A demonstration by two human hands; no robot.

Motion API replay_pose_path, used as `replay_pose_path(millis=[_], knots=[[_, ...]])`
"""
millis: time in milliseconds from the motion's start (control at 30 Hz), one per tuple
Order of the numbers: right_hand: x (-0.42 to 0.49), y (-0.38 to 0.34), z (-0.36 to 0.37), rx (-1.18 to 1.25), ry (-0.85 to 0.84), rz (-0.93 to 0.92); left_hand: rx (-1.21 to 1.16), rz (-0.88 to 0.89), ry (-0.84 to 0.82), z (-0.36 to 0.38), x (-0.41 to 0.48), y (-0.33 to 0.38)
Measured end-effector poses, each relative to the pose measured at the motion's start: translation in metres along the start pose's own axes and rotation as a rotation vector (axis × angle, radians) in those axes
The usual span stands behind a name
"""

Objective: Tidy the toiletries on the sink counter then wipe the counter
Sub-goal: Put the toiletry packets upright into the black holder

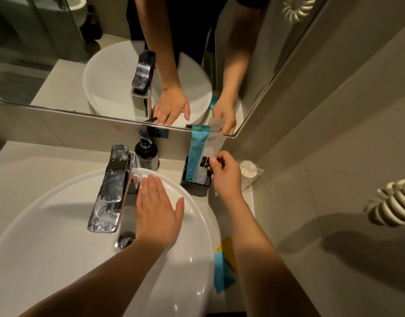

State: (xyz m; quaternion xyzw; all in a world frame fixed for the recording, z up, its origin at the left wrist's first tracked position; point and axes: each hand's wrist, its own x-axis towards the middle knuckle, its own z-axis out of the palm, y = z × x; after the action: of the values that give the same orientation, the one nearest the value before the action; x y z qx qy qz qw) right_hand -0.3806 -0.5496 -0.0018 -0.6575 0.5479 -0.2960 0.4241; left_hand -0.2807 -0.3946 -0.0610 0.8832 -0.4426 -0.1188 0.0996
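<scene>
On the desk point(48, 161) at the left sits a white round basin point(36, 225), with a chrome tap point(112, 191) reaching over it and the drain point(126, 240) below the spout. Just behind the tap, against the wall under the mirror point(82, 53), stands a dark pump bottle point(146, 154).

Right of the tap, the left hand point(158, 211) lies flat and palm down on the far rim of the basin, fingers spread and straight; its grip is wide open and holds nothing, only touching the porcelain.

Further right, a black square holder point(194, 187) stands on the desk just beside the basin. Two flat sachets stand upright in it: a teal packet point(195, 152) on the left and a grey packet point(208, 161) touching it on the right, both leaning back toward the mirror. The right hand point(224, 175) is at the holder's right side, its grip pinched closed on the right edge of the grey packet, thumb and forefinger on the sachet about halfway up, with the packet's foot down inside the holder.

Beyond that hand, near the wall corner, lies a clear-wrapped white item point(250, 170). Nearer the viewer, beside the basin's right flank, blue and yellow flat pieces point(224, 271) lie on the desk. A coiled cream cord point(391, 202) hangs at the far right.
</scene>
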Motion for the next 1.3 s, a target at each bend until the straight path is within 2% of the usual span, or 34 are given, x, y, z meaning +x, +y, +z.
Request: replay_pose_path(millis=[433, 667, 867, 1033, 1200, 1300], knots=[[0.018, 0.008, 0.002, -0.106, -0.017, -0.055, 0.018, -0.005, -0.003, 0.002, 0.002, 0.000], [0.013, 0.015, -0.004, 0.009, -0.009, 0.008, 0.029, 0.002, -0.009, 0.001, 0.002, 0.000], [-0.017, 0.024, -0.037, 0.062, 0.037, 0.082, 0.018, -0.001, -0.048, -0.005, -0.001, 0.001], [-0.071, 0.054, -0.069, -0.106, 0.045, 0.236, 0.002, 0.003, -0.041, -0.008, -0.002, 0.002], [-0.119, 0.088, -0.077, -0.357, -0.141, 0.465, -0.008, 0.009, -0.032, -0.006, -0.003, 0.001], [-0.133, 0.102, -0.071, -0.444, -0.219, 0.457, 0.010, 0.009, -0.031, -0.005, -0.002, 0.001]])
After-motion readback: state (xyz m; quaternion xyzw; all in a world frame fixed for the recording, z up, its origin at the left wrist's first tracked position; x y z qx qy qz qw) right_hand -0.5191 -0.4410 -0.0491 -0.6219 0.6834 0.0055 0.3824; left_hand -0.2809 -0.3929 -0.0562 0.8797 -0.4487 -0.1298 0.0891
